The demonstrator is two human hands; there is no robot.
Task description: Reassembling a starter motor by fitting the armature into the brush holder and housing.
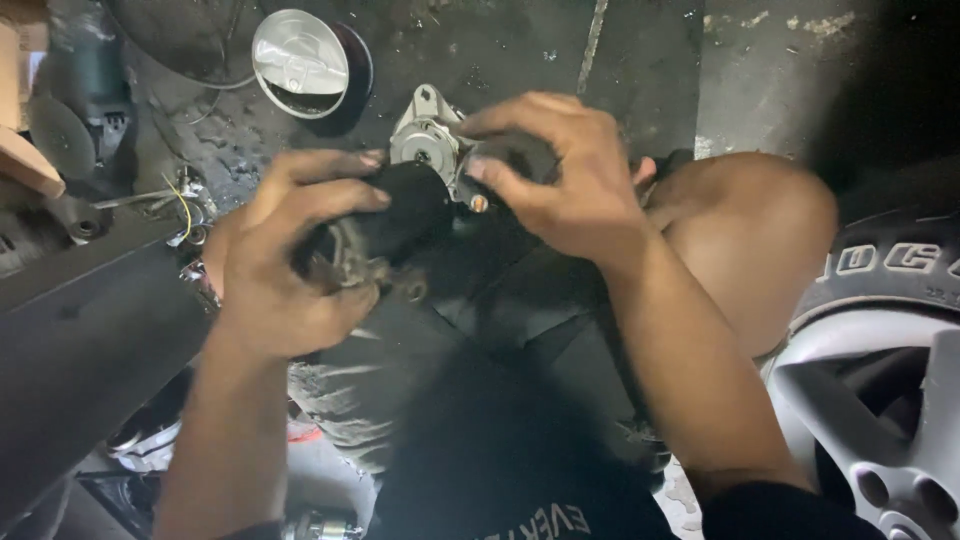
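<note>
Leftmost, the left hand clamps its grip around the dark body of a starter motor held over the lap; the right hand closes on its black solenoid end — apparently mid-inspection or disassembly. Next move likely calls for steady counter-holding. Beyond: a metal lid, a car wheel.

- Cardboard box, tan, at the floor's upper-left edge, partly cut off by the frame.
- Round silvery tin lid lies on the floor near its top edge.
</note>
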